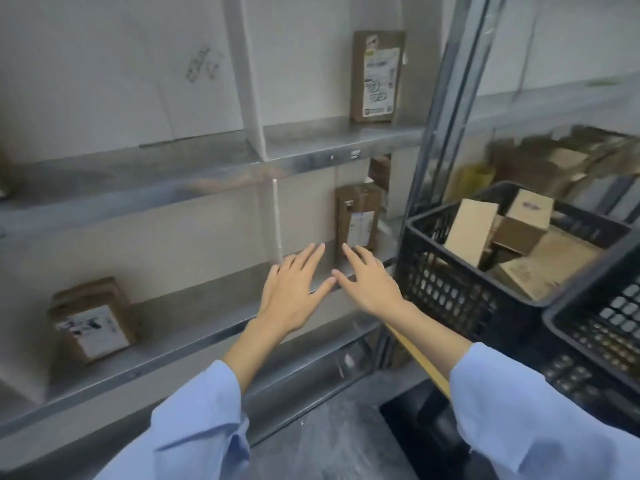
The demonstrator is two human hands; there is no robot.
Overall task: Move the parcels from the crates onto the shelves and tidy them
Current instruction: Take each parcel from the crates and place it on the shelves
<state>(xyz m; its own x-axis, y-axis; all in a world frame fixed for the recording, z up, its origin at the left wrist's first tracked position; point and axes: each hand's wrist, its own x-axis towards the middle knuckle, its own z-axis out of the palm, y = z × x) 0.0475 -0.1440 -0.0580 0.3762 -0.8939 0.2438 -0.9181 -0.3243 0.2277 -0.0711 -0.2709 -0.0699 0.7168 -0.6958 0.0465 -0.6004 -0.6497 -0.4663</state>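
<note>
Far left, lower grey metal shelf [194, 336]: one brown cardboard parcel with a white label [91, 322], leaning back against the rear wall, blurred. Upper grey metal shelf [138, 202] is split by a white upright divider panel [249, 81]. Centre: left hand [294, 292] and right hand [370, 282], both in light blue sleeves [194, 427], are palm-down with fingers straight and fanned out, holding nothing; thumb tips nearly meet over the lower shelf's front edge. Right-hand fingertips end just below a tall brown parcel with a white label [358, 220], which stands upright at the right end of that same shelf; contact can't be told. Above it, right of the divider, a second tall brown labelled parcel [377, 76] stands upright on the upper shelf, near the steel corner post [436, 133]. Right of the post: black plastic lattice crate [450, 289], filled with loose parcels in a jumble: a pale tan box tipped on end [469, 235], a small tan box with a blue mark [533, 209] on a darker brown box [516, 233], and a flat brown labelled packet [530, 275] at the front. Far right: second black lattice crate [606, 323], just beside the first; its contents are out of sight. More brown boxes behind, too blurred to sort.
</note>
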